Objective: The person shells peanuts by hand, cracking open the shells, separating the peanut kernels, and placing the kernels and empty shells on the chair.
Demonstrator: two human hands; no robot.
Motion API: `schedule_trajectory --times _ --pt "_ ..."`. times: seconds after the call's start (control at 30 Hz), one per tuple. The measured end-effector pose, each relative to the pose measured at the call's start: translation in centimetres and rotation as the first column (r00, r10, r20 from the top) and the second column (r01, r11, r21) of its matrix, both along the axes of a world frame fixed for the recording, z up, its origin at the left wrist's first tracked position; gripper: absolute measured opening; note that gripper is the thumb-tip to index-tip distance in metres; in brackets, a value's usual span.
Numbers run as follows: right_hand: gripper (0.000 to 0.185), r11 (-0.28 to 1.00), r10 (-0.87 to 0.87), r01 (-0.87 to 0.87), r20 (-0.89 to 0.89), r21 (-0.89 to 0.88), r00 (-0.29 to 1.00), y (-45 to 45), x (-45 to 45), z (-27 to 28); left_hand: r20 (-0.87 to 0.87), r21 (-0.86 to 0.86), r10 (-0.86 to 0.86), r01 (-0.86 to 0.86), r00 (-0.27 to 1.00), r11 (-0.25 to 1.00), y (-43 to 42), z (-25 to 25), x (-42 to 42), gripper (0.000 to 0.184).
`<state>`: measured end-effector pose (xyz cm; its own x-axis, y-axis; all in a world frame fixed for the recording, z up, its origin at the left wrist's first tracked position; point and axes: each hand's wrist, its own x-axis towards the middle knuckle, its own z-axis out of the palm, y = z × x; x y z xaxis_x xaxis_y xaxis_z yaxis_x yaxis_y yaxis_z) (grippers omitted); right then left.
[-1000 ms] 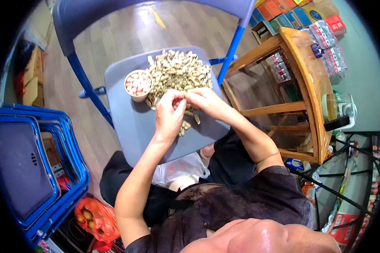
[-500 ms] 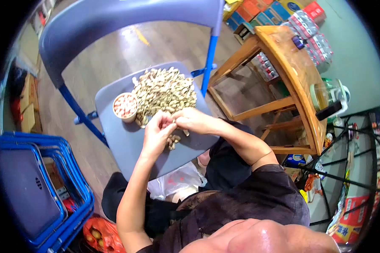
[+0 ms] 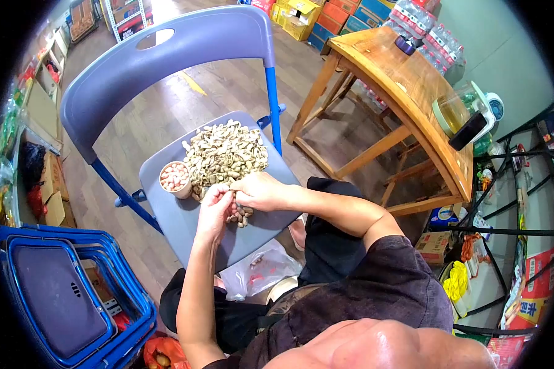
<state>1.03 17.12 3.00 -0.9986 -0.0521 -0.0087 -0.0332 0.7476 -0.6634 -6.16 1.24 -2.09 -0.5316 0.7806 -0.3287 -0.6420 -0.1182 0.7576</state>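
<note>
My left hand [image 3: 213, 208] and my right hand [image 3: 256, 191] meet over the grey seat of a folding chair [image 3: 194, 230], thumbs and fingertips pinched together on a peanut that they mostly hide. Just beyond my hands spreads a large heap of peanut shells [image 3: 224, 150]. At the heap's left stands a round cup [image 3: 183, 192] filled with pink shelled peanut kernels [image 3: 174, 176]. A few unshelled peanuts [image 3: 242, 218] lie on the seat under my hands, partly covered by them.
A clear plastic bag [image 3: 261, 270] hangs between my legs below the seat's near edge. Folded blue chairs [image 3: 58, 295] lean at the left. A wooden table [image 3: 406, 92] on the right carries a jug [image 3: 452, 114]. Boxes and bottle packs stand behind.
The view has shifted, showing more of the floor beyond the chair. My hands stay pinched together at the near edge of the heap, with only small finger movement.
</note>
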Motion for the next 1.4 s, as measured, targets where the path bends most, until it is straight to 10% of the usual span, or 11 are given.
schedule_trajectory --times 0.8,1.07,1.27,1.4 --pt "0.034 0.985 -0.109 0.084 0.163 0.15 0.981 0.8 -0.5 0.7 0.007 -0.044 -0.13 0.13 0.992 0.991 0.6 0.0 -2.4 0.011" --pt "0.034 0.976 -0.131 0.083 0.23 0.203 0.964 0.4 -0.6 1.6 -0.343 -0.132 -0.172 0.134 0.923 0.982 0.6 0.3 -2.0 0.013" --pt "0.035 0.941 -0.112 0.009 0.29 0.337 0.951 0.6 -0.4 0.6 -0.959 0.003 0.141 -0.488 0.247 0.873 -0.8 3.2 -3.5 0.02" --pt "0.033 0.925 -0.113 -0.024 0.338 0.378 0.934 0.6 -0.4 0.3 -0.918 0.079 0.277 -0.556 0.283 0.827 -1.9 3.8 -5.7 0.028"
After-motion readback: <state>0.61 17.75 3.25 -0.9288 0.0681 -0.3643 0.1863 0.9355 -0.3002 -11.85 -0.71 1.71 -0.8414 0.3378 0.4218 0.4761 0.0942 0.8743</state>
